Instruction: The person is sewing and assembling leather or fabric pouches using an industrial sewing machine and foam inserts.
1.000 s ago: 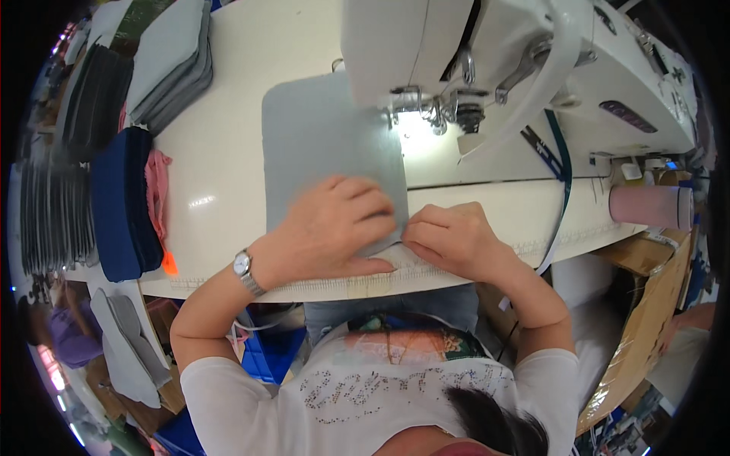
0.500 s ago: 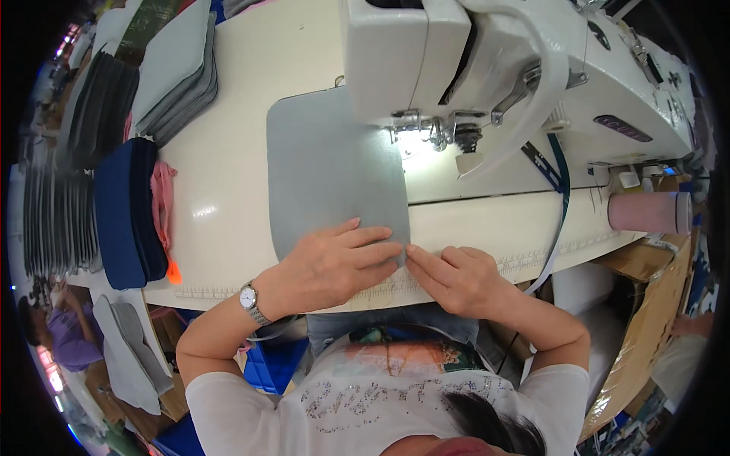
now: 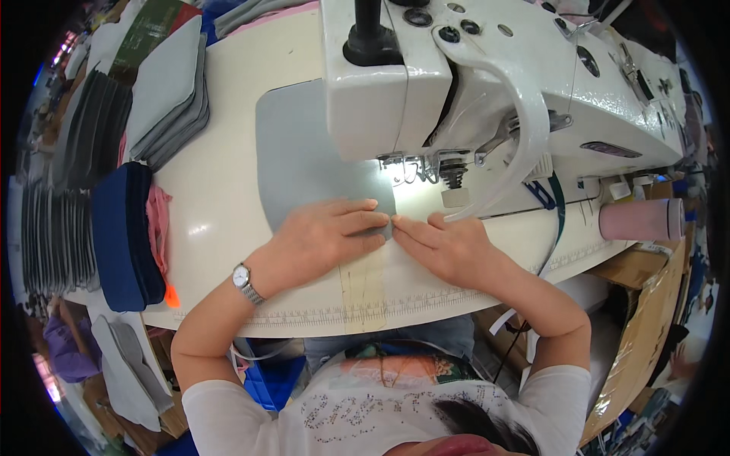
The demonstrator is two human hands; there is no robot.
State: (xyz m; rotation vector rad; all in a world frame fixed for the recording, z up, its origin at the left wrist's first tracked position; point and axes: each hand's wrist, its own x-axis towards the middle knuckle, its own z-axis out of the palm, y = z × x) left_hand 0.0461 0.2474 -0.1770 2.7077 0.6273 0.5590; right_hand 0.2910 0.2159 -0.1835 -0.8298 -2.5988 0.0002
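Cream table fills the middle of the frame, with a ruler strip along its curved front edge. On it, left of the middle, lies one flat gray cloth. Its long way runs up and down the frame, and its upper right part goes out of sight behind the big white sewing machine.

The left hand lies on the low end of the cloth, its fingers stretched out flat, a little apart, and pointing right. The right hand is at the cloth's right edge, near the low corner, and its fingertips almost meet the left ones. (I cannot tell if they pinch the edge or just touch it.) So the cloth lies up and to the left of the right fingertips.

That same right edge runs up to the shiny metal foot, where a bright light glows. Bare table shows left of the cloth, as far as the dark blue pile, and also below the hands.
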